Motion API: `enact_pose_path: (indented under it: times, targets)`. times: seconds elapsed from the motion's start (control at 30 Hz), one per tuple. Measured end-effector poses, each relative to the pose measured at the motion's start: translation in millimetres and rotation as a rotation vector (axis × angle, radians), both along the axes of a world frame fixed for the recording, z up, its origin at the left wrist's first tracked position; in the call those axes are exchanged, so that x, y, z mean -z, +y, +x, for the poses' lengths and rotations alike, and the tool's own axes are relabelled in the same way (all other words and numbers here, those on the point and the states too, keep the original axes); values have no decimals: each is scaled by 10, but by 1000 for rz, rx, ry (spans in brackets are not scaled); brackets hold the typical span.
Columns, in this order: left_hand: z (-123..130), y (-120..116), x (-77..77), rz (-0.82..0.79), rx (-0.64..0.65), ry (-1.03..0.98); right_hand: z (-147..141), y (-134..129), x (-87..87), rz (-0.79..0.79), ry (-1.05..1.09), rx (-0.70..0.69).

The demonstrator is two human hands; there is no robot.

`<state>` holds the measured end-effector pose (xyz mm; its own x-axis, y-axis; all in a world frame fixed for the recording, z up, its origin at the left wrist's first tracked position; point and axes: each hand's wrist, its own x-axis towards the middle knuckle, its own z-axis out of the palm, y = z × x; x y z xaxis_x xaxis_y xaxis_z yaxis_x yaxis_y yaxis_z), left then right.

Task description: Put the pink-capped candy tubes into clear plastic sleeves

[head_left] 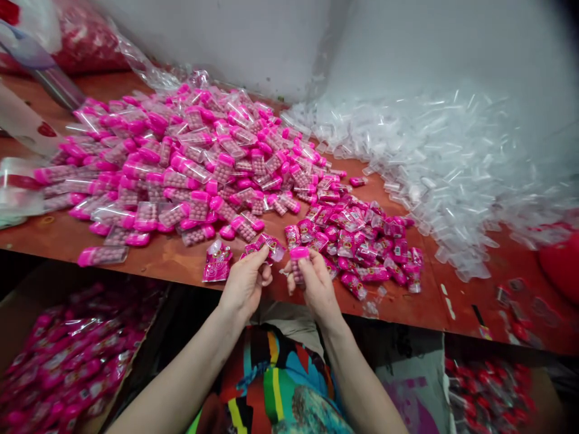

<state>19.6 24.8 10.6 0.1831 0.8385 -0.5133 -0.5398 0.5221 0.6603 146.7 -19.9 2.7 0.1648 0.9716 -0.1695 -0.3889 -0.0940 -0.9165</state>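
Note:
My right hand is closed on a small clear container with a pink cap and pink balls inside, held upright at the table's front edge. My left hand pinches a pink printed wrapper between thumb and finger. Left of it, another pink wrapper lies flat on the red-brown table. Beyond my hands spreads a large heap of pink-capped filled containers. Wrapped pink packets are piled just right of my right hand.
Empty clear containers are heaped along the wall at right. Below the table, a box holds pink packets at left, and red-capped items sit at right. Plastic bags stand at the back left.

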Motion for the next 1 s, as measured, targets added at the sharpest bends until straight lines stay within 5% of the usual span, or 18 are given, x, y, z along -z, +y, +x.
enact_pose_path:
  times: [0.27,0.47,0.73,1.0]
  targets:
    - [63,-72,14,84,85,-3,-234,-89,64,-101,59,18]
    - [23,-83,-2,68,170,47,-207,-101,22,-137,96,-94]
    - [1,-68,61,-9,335,-77,-138,-136,126,-1,-477,-82]
    - [-62,-101,52,8,453,-132,-144,-57,-18,-164,33,-119]
